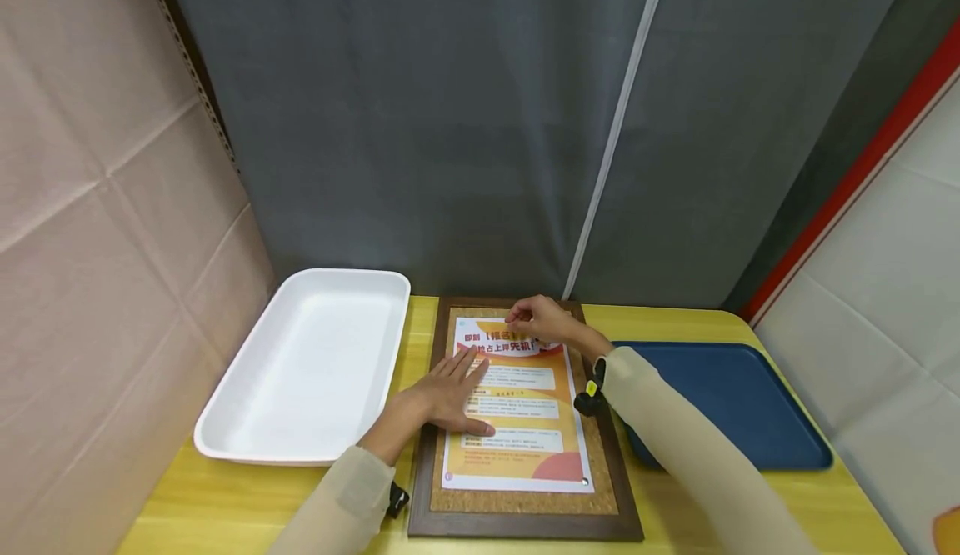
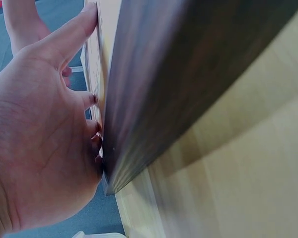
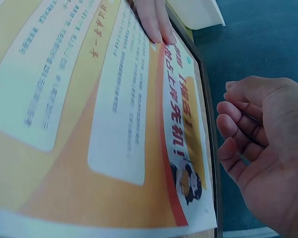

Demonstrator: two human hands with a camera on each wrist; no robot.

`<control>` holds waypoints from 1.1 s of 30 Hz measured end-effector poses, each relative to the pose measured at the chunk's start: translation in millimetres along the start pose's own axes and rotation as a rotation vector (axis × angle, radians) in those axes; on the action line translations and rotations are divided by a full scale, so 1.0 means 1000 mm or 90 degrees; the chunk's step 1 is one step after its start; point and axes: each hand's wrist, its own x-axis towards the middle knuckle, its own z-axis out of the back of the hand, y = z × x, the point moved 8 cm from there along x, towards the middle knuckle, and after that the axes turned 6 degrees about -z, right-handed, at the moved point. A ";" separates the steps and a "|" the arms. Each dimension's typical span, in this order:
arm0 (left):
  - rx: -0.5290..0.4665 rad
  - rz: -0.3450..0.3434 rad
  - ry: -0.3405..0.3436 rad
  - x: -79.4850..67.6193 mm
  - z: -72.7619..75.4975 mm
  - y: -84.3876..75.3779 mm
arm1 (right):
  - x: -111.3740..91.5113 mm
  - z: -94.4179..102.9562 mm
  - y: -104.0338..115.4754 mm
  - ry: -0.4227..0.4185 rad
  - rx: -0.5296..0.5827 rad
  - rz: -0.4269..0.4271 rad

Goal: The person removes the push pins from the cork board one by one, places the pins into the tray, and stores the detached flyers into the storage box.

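Observation:
A printed orange-and-white poster [image 1: 506,473] lies on a cork board [image 1: 525,502] with a dark brown frame [image 1: 525,526]. My left hand [image 1: 450,392] rests on the poster's left side, fingers spread and straight. In the left wrist view its fingertips meet the sheet beside the frame's thick edge [image 2: 139,84]. Over the poster's top edge hovers my right hand [image 1: 546,322], thumb and index finger brought close together, the other fingers curled. I cannot tell whether something small sits between those fingertips. A small dark round pin head [image 1: 585,481] shows at the poster's lower right corner.
To the left stands a white tray [image 1: 300,372], partly alongside the board. A dark blue tray [image 1: 735,405] lies right of it, behind my right forearm. Both are on a yellow wood-grain table [image 1: 225,497]. A grey curtain [image 1: 450,122] closes off the back.

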 end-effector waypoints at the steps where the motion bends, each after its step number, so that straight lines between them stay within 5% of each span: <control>1: 0.001 0.001 0.000 0.000 0.000 0.000 | 0.002 -0.002 0.001 0.000 -0.002 0.000; 33: 0.046 0.012 0.003 -0.002 0.001 -0.001 | 0.040 -0.044 0.019 -0.047 0.009 0.033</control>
